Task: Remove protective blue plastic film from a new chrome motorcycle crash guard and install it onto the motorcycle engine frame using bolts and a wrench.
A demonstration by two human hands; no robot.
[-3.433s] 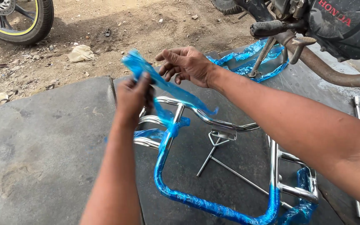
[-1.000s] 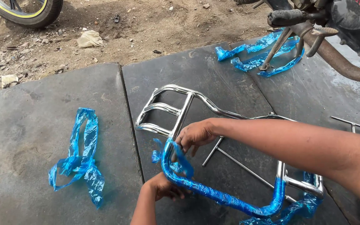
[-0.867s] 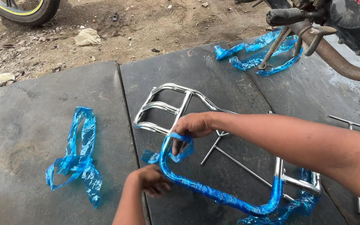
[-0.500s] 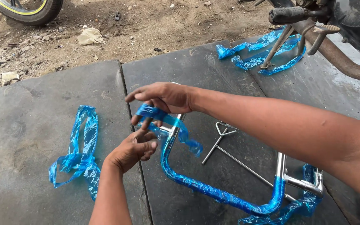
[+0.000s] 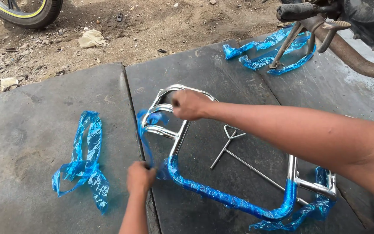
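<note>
A chrome tube rack lies on the dark stone slab, its near rail still sheathed in blue plastic wrap. My right hand is closed over the rack's upper bars. My left hand pinches a loose strip of the blue wrap that runs from the rack's bars down to my fingers, stretched taut beside the rack's left side.
A crumpled heap of peeled blue wrap lies to the left. More blue wrap sits under a motorcycle's side stand at top right. A T-handle tool lies inside the rack. A wheel stands top left on dirt.
Both hands have drawn apart: my left hand pulled down toward me with the wrap strip, my right hand moved to the rack's top bars. The rack's upper part is now bare chrome.
</note>
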